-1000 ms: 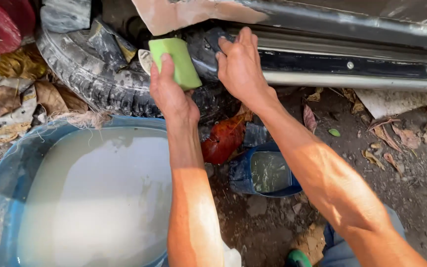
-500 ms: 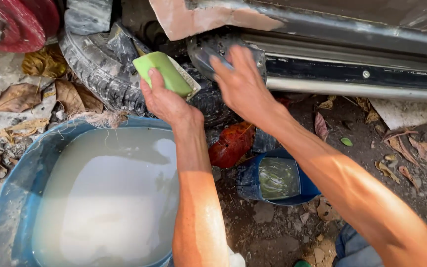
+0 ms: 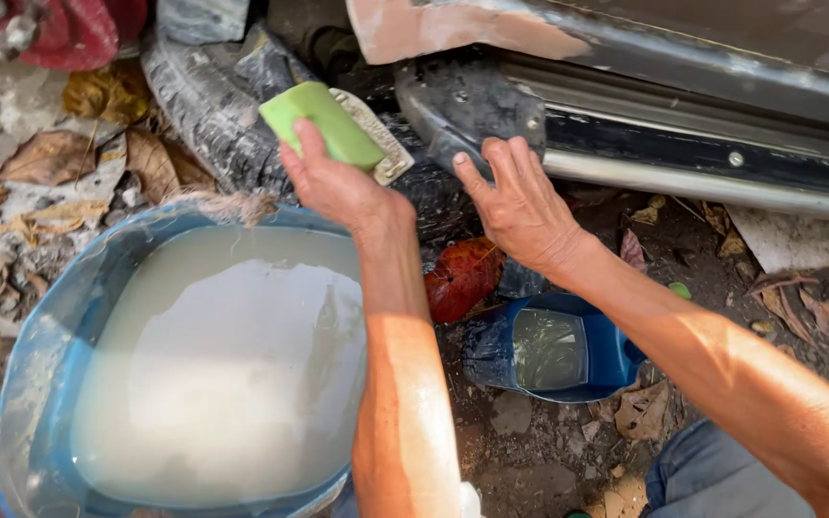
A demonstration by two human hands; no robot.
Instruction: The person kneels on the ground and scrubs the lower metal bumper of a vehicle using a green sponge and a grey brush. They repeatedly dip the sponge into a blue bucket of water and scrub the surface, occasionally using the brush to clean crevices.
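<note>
My left hand (image 3: 338,182) grips a green block wrapped with a strip of grey sandpaper (image 3: 333,129), held up near the end of a dark car side step (image 3: 491,115). My right hand (image 3: 520,206) is spread flat, fingers apart, its fingertips resting on the lower edge of that step. A silver trim bar (image 3: 722,187) runs right along the step. Below my left forearm stands a large blue tub (image 3: 26,384) full of cloudy greyish water.
A small blue scoop (image 3: 616,360) with water lies on the dirt under my right forearm, beside a red crumpled leaf or rag (image 3: 461,276). A worn tyre (image 3: 208,105) lies behind the tub. Dry leaves (image 3: 50,153) and rubble cover the ground at left.
My right hand has slid down from the top of the step to its lower edge. The green block in my left hand has tilted, and the view has drifted left and down.
</note>
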